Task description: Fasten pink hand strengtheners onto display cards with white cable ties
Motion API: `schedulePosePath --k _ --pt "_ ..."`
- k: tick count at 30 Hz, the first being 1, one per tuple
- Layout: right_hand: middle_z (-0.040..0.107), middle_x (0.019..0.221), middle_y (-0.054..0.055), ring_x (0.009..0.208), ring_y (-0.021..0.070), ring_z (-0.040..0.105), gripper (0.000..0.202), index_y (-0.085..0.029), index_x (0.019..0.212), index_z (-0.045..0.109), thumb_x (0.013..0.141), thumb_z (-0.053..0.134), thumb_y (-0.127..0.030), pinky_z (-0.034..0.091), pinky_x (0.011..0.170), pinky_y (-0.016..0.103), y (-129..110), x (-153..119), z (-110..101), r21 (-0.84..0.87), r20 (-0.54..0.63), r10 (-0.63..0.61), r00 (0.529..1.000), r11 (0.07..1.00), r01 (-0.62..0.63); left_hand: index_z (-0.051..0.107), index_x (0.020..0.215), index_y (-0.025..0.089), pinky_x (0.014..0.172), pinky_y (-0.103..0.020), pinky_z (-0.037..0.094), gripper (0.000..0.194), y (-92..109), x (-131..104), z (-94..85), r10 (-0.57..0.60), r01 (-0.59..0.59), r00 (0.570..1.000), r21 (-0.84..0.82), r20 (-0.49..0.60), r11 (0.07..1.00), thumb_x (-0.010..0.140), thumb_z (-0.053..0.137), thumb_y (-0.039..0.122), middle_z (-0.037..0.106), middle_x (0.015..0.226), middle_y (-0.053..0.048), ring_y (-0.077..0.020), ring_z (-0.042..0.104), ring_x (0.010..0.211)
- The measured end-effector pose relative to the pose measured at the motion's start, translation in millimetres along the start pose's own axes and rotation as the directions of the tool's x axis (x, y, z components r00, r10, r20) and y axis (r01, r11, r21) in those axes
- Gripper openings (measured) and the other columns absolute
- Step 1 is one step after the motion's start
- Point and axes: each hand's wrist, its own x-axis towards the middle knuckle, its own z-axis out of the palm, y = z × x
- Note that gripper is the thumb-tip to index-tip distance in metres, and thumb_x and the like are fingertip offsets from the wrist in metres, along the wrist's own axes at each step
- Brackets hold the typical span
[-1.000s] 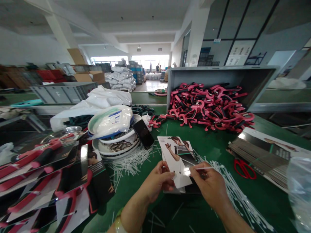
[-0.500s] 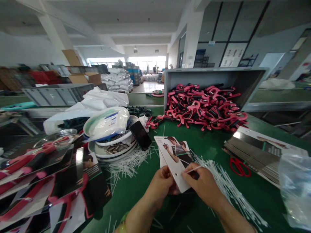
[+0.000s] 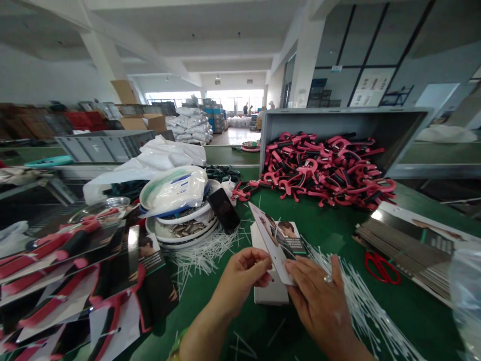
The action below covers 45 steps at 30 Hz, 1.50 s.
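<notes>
A printed backing card (image 3: 268,235) stands tilted nearly edge-on in front of me. My right hand (image 3: 319,301), with a ring on one finger, grips its lower right part. Close to the card's left face is my left hand (image 3: 242,278), its thumb and fingertips pinched together; whatever is between them is too small to make out. A thin white cable tie (image 3: 277,229) shows by the card's printed side. Below both hands lies a stack of similar cards (image 3: 270,296). Beside my right hand spreads a bundle of white cable ties (image 3: 376,313).
A grey crate (image 3: 349,116) on its side spills pink-and-black clamps (image 3: 323,168). At right are red scissors (image 3: 382,267) and a card pile (image 3: 406,245). Left are stacked bowls (image 3: 184,228), a phone (image 3: 224,210), loose ties (image 3: 205,255) and carded clamps (image 3: 75,286).
The card has turned from mostly face-up to nearly edge-on. My right hand has gone from pinching a cable tie to gripping the card; my left hand has come off the card's edge.
</notes>
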Motion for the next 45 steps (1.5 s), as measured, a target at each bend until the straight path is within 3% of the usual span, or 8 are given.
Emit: schedulePosePath --k 3,6,10,15,18,24,29,45 --pt "0.070 0.101 0.006 0.098 0.0255 0.062 0.022 -0.019 0.108 0.060 0.091 0.048 -0.025 0.019 0.106 0.059 7.7 0.5 2.6 0.028 -0.021 0.059 0.998 0.998 -0.058 0.064 0.079 0.014 0.053 -0.020 0.045 0.042 -1.9 2.1 5.9 0.093 -0.093 0.994 -0.018 0.053 0.996 0.058 0.079 0.046 0.062 0.064 0.000 -0.0089 0.055 0.056" --pt "0.069 0.101 0.008 0.097 0.0234 0.062 0.023 -0.019 0.109 0.060 0.090 0.049 -0.026 0.038 0.097 0.047 13.6 1.5 1.3 0.117 -0.037 0.125 0.992 0.986 -0.120 0.064 0.075 0.015 0.052 -0.020 0.046 0.041 -7.3 13.0 15.8 0.226 -0.224 0.972 -0.033 0.067 0.974 0.059 0.078 0.049 0.059 0.066 0.000 -0.0094 0.053 0.060" --pt "0.068 0.105 0.009 0.098 0.0201 0.063 0.027 -0.019 0.111 0.061 0.091 0.048 -0.031 0.050 0.084 0.033 16.9 4.6 -1.4 0.217 0.004 0.296 0.955 0.932 -0.290 0.057 0.072 0.015 0.040 -0.014 0.036 0.040 -16.0 31.5 31.2 0.309 -0.296 0.946 -0.127 0.098 0.946 0.068 0.070 0.053 0.058 0.070 0.001 -0.0058 0.050 0.053" --pt "0.069 0.105 0.008 0.097 0.0197 0.065 0.031 -0.020 0.108 0.065 0.091 0.046 -0.039 0.052 0.084 0.031 22.9 5.3 -0.5 0.265 0.052 0.400 0.915 0.878 -0.399 0.051 0.081 0.017 0.036 -0.016 0.019 0.042 -21.8 43.3 38.2 0.284 -0.224 0.936 -0.274 0.206 0.935 0.067 0.073 0.051 0.055 0.063 0.007 0.0008 0.029 0.036" --pt "0.069 0.103 0.007 0.094 0.0195 0.066 0.033 -0.021 0.107 0.066 0.091 0.045 -0.041 0.053 0.082 0.031 24.9 4.5 1.3 0.284 0.070 0.450 0.890 0.847 -0.450 0.053 0.078 0.016 0.041 -0.018 0.022 0.044 -20.5 43.9 36.5 0.245 -0.196 0.933 -0.202 0.262 0.960 0.064 0.075 0.051 0.054 0.061 0.005 -0.0012 0.032 0.040" --pt "0.070 0.104 0.007 0.094 0.0200 0.066 0.032 -0.021 0.106 0.067 0.089 0.047 -0.041 0.054 0.082 0.031 23.2 6.3 2.6 0.330 0.074 0.451 0.890 0.831 -0.448 0.057 0.068 0.014 0.064 -0.024 0.036 0.044 -14.0 41.2 32.1 0.281 -0.274 0.920 -0.063 0.274 0.960 0.064 0.073 0.055 0.054 0.064 0.002 -0.0093 0.047 0.063" --pt "0.071 0.100 0.007 0.088 0.0204 0.067 0.032 -0.022 0.104 0.067 0.089 0.046 -0.042 0.055 0.080 0.032 22.2 8.4 1.4 0.324 0.055 0.449 0.892 0.837 -0.442 0.059 0.068 0.015 0.061 -0.024 0.032 0.044 -11.6 39.5 29.8 0.216 -0.224 0.916 -0.013 0.337 0.974 0.062 0.073 0.056 0.051 0.063 0.003 -0.0089 0.042 0.061" --pt "0.069 0.104 0.006 0.092 0.0199 0.066 0.028 -0.023 0.107 0.065 0.090 0.048 -0.037 0.055 0.081 0.033 24.7 2.9 6.2 0.305 0.052 0.408 0.912 0.863 -0.403 0.058 0.060 0.014 0.059 -0.023 0.033 0.041 3.8 32.3 27.6 0.159 -0.146 0.935 -0.064 0.317 0.987 0.056 0.078 0.050 0.052 0.060 0.003 -0.0076 0.043 0.058"
